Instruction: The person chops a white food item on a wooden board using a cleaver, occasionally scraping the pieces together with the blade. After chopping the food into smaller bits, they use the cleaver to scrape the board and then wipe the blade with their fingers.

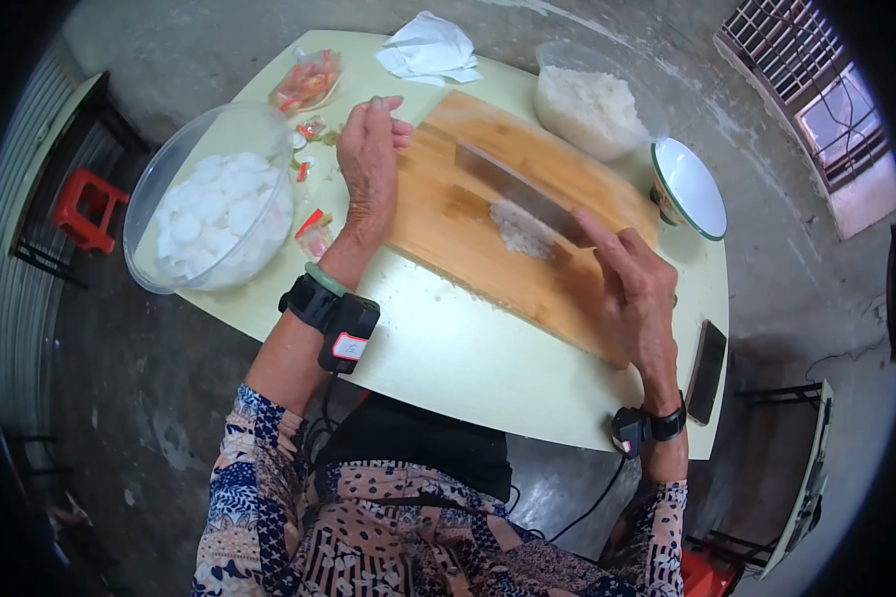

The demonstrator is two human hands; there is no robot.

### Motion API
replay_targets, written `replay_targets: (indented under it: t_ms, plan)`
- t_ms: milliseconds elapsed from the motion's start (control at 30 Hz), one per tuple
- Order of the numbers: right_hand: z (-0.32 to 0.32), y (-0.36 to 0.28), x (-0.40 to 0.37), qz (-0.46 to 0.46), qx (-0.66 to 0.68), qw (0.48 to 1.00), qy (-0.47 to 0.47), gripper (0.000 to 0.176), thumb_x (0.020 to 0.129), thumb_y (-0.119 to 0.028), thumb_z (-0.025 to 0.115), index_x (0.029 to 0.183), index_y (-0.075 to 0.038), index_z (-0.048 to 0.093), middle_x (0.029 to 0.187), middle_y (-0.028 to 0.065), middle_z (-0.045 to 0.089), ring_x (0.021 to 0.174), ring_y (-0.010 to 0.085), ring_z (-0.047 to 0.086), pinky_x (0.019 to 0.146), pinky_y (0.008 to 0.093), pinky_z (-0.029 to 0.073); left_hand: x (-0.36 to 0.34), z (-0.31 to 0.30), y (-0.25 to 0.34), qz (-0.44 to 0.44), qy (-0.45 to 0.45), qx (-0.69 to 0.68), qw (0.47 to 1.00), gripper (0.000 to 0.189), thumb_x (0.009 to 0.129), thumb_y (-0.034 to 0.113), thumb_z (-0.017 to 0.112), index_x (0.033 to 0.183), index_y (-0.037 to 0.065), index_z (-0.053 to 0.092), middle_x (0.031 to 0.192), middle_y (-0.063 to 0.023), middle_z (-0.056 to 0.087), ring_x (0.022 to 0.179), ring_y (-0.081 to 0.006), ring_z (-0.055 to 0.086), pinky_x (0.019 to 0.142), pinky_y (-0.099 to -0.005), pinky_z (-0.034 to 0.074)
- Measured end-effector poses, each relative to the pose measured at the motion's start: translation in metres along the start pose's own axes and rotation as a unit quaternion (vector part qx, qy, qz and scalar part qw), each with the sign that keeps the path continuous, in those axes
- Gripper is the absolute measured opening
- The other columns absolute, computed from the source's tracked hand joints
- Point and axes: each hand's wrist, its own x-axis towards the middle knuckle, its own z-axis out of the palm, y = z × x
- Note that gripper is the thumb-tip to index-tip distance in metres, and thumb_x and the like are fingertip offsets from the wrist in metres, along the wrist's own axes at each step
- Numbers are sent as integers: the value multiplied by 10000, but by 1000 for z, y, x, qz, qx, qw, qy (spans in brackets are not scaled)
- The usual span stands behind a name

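Observation:
My right hand (635, 284) grips a wide-bladed knife (523, 194) at its handle end, with the index finger stretched along the blade. The blade lies over a wooden cutting board (567, 308), just beyond a small heap of finely chopped white food (521, 230). My left hand (371, 159) rests at the board's left edge, fingers loosely bent, and whether it holds anything cannot be made out. To its left are small wrappers and scraps (309, 129) and a red and clear wrapper (314, 234).
A clear bowl of white round slices (214, 214) stands at the left. Behind are a bag of red-wrapped items (309, 82), white paper (428, 48) and a tub of white shreds (595, 104). At the right are an enamel bowl (689, 187) and a phone (706, 371).

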Motion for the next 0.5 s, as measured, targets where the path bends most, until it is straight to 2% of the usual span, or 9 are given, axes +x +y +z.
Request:
replay_targets:
  t_ms: [100,167,200,300,367,500]
  plan:
    - [2,0,2,7,49,998,48,846,729,136,646,1464,-284,670,792,73,602,719,261,618,647,410,503,0,0,1,-2,-3,11,1000,436,1121,391,490,1230,29,706,912,-29,703,807,-80,608,784,-252,489]
    - [4,0,1,-1,23,1000,-12,825,749,132,652,1461,-284,671,785,74,604,713,255,617,641,405,500,-3,2,2,17,-2,9,1000,440,1124,394,486,1223,28,709,912,-30,702,807,-81,609,783,-253,489]
    - [3,0,0,1,21,1000,-9,825,749,132,652,1461,-284,671,785,74,604,713,255,617,641,405,500,-2,3,1,18,-6,8,1000,440,1124,394,486,1223,28,709,912,-30,702,807,-81,609,783,-253,489]
    - [1,2,1,-18,9,1000,8,803,766,124,661,1462,-276,669,783,76,609,711,251,619,641,403,499,0,2,0,0,2,10,1000,443,1126,396,484,1218,27,711,915,-31,702,808,-84,611,783,-253,491]
    - [3,0,2,-22,59,996,56,786,776,134,659,1450,-268,682,782,79,612,712,246,621,640,395,502,-2,1,2,-2,2,6,1000,448,1128,399,483,1218,24,711,915,-30,703,811,-83,612,782,-253,491]
    - [2,-2,-2,-8,17,1000,-1,788,774,158,647,1442,-256,693,777,82,610,701,241,615,637,383,505,-1,3,1,0,-3,15,1000,452,1128,404,486,1216,22,712,908,-29,702,809,-83,613,782,-254,493]
